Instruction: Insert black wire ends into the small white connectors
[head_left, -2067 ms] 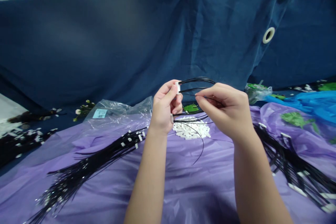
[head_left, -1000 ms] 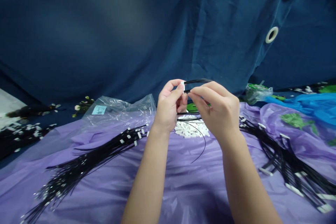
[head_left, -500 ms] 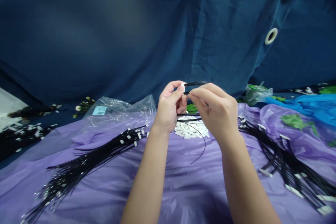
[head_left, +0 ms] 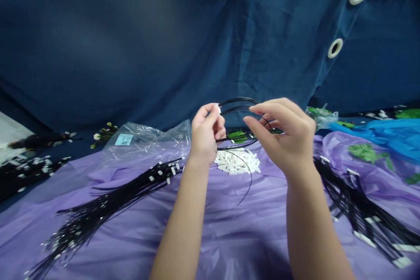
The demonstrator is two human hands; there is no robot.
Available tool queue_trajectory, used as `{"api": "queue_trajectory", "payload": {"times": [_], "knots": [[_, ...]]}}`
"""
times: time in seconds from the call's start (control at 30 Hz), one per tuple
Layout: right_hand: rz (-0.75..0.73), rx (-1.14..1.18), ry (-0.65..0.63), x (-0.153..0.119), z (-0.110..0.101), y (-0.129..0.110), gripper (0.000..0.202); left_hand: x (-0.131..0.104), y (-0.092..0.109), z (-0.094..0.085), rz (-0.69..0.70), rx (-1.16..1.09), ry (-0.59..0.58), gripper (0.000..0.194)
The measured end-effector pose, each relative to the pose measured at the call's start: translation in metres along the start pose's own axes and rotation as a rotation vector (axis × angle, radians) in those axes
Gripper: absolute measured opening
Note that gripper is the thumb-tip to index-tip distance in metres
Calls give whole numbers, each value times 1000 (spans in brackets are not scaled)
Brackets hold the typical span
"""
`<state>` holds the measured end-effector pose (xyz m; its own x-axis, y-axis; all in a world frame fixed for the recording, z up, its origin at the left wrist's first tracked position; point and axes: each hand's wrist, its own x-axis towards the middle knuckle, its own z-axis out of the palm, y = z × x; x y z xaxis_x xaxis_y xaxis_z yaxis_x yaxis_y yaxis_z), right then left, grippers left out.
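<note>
My left hand [head_left: 206,133] pinches a small white connector [head_left: 218,108] from which black cables [head_left: 241,99] arch to the right. More of the cable passes below its fingers, and one thin black strand curves down over the purple sheet. My right hand [head_left: 284,129] is at the right end of the cable loop, thumb and fingertips apart, with the cables running behind or beside its fingers. Behind and below the hands lies a pile of small white pieces [head_left: 238,161].
A bundle of black cables [head_left: 121,194] with white ends lies left, another [head_left: 364,201] right, on a purple sheet [head_left: 236,218]. A clear bag [head_left: 154,138] with a label sits behind. Blue plastic [head_left: 387,133] and green leaves [head_left: 365,152] are at right; a blue curtain [head_left: 147,52] hangs behind.
My right hand has moved right, away from the connector, and its thumb and fingers have parted. My left hand has shifted slightly left with the connector. The cable loop shows wider.
</note>
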<state>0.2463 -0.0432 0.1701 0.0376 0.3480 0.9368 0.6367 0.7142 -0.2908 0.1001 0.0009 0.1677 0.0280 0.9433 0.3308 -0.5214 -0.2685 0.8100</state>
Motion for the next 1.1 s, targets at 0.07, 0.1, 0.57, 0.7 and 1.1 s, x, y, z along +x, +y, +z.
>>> {"api": "queue_trajectory", "payload": {"times": [0.07, 0.1, 0.57, 0.7, 1.1], "knots": [[88, 37, 31, 1, -6, -1, 3, 5, 4, -8, 13, -83, 111, 13], [128, 55, 13, 1, -9, 0, 3, 8, 7, -13, 11, -138, 153, 11], [359, 846, -641, -19, 32, 44, 39, 20, 10, -33, -157, -483, 343, 19], [347, 960, -503, -19, 37, 45, 22, 22, 6, -32, -165, -473, 345, 21], [563, 987, 306, -16, 46, 63, 18, 26, -4, -35, -140, -428, 365, 16]]}}
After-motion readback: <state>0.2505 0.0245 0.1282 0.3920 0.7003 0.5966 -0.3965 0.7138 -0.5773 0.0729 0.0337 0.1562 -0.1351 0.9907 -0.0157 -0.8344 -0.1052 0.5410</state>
